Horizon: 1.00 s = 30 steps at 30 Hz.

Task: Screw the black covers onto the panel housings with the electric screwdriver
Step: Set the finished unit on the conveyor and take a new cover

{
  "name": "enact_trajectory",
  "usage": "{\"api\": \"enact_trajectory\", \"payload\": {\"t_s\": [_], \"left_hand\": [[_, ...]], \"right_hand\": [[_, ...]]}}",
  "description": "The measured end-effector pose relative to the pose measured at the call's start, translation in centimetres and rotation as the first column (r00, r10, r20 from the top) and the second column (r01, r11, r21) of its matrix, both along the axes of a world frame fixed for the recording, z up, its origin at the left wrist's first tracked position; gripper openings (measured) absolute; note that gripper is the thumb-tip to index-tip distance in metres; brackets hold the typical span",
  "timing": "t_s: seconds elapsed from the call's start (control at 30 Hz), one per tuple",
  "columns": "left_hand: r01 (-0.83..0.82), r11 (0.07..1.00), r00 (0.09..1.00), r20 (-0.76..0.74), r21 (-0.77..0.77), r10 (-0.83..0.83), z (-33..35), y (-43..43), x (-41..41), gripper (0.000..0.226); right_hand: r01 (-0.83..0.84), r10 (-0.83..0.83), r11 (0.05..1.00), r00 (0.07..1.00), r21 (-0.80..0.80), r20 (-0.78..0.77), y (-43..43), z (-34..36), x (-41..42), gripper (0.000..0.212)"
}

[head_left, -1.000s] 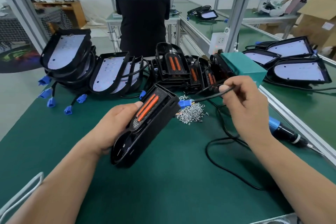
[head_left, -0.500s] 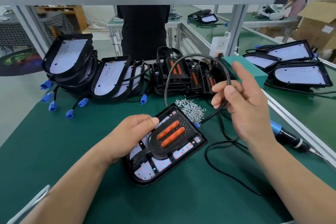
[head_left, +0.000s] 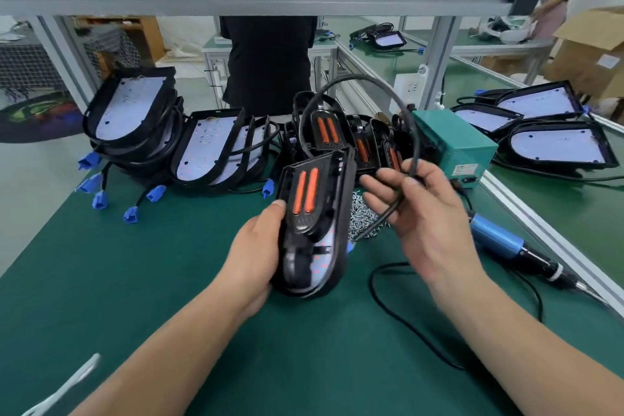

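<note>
Left hand (head_left: 256, 253): fingers and thumb wrapped around the left edge of a panel housing (head_left: 324, 267), thumb on top. The housing is tipped up on its side, rounded end nearest. Whether that end rests on the green mat (head_left: 135, 280) is unclear.

A black cover (head_left: 317, 179) with two orange strips sits on the housing's far half. No screws visible in it from here.

Right hand (head_left: 418, 213): partly curled, pinching the housing's black cable (head_left: 416, 132) between thumb and fingers. The cable arcs high over the unit. Probably held up to keep it out from under the cover and off the screw points.

Heap of screws (head_left: 363, 216): on the mat just behind the two hands, in easy reach.

Electric screwdriver (head_left: 499, 243): lies untouched at the right, by the bench rail. Its cord (head_left: 405, 321) loops across the mat between tool and housing and could snag.

Judgement: fastening not begun. The right hand must release the cable before it can take the tool.

Far side: a row of covered units (head_left: 324, 125), a green box (head_left: 452, 142) to their right, open housings (head_left: 216, 145) with blue connectors (head_left: 98, 201) stacked far left. More panels (head_left: 557, 145) on the bench to the right.
</note>
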<state>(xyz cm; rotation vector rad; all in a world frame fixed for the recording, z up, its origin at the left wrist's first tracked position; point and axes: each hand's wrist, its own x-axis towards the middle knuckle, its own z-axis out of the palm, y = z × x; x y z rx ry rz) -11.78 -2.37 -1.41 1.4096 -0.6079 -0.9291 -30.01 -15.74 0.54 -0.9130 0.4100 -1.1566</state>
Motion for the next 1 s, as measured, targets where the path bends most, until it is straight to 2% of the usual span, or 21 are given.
{"api": "enact_trajectory", "payload": {"t_s": [0.1, 0.2, 0.3, 0.37, 0.4, 0.47, 0.53, 0.63, 0.83, 0.93, 1.0], "left_hand": [[-0.023, 1.0, 0.998, -0.063, -0.009, 0.022, -0.5, -0.2, -2.0, 0.048], [-0.076, 0.997, 0.992, -0.102, -0.026, 0.073, -0.7, -0.2, -2.1, 0.051], [-0.112, 0.994, 0.991, -0.075, -0.02, 0.11, -0.5, -0.2, -2.1, 0.058], [-0.139, 0.99, 0.99, -0.002, -0.018, 0.139, -0.4, -0.1, -2.4, 0.066], [-0.156, 0.988, 0.987, 0.047, -0.02, 0.156, -0.4, -0.1, -2.5, 0.062], [-0.178, 0.983, 0.978, 0.104, -0.031, 0.181, -0.4, 0.0, -2.6, 0.05], [-0.192, 0.98, 0.975, 0.109, -0.045, 0.196, -0.2, 0.0, -2.5, 0.051], [-0.128, 0.99, 0.987, 0.093, -0.05, 0.132, -0.3, 0.0, -1.9, 0.067], [0.125, 0.991, 0.991, 0.05, -0.045, -0.123, -0.2, 0.0, -1.8, 0.06], [0.109, 0.993, 0.992, 0.065, -0.034, -0.107, -0.4, -0.1, -1.0, 0.032], [0.114, 0.993, 0.991, 0.08, -0.02, -0.112, -0.8, -0.3, -0.5, 0.024]], "right_hand": [[-0.06, 0.059, 0.993, 0.998, 0.098, 0.011, 1.3, -0.4, 1.9, 0.024], [-0.052, 0.053, 0.99, 0.999, 0.129, -0.001, 1.6, -0.4, 2.7, 0.023], [-0.058, 0.061, 0.988, 0.998, 0.14, -0.023, 2.0, -0.6, 2.8, 0.024], [-0.103, 0.107, 0.992, 0.993, 0.076, -0.045, 2.5, -1.0, 2.8, 0.027], [-0.141, 0.14, 0.99, 0.988, 0.0, -0.072, 2.8, -1.1, 2.8, 0.03], [-0.226, 0.192, 0.959, 0.962, -0.171, -0.192, 3.1, -1.2, 2.6, 0.038], [-0.252, 0.175, 0.941, 0.933, -0.226, -0.313, 3.2, -1.2, 2.3, 0.04], [-0.213, 0.136, 0.958, 0.926, -0.19, -0.353, 3.4, -1.2, 2.1, 0.034], [-0.079, 0.038, 0.991, 0.941, -0.111, -0.337, 2.9, 0.0, 0.6, 0.025], [0.003, -0.024, 0.997, 0.958, -0.074, -0.286, 2.1, 1.0, -0.9, 0.025], [0.061, -0.077, 0.996, 0.967, -0.071, -0.245, 1.6, 1.7, -2.3, 0.025]]}}
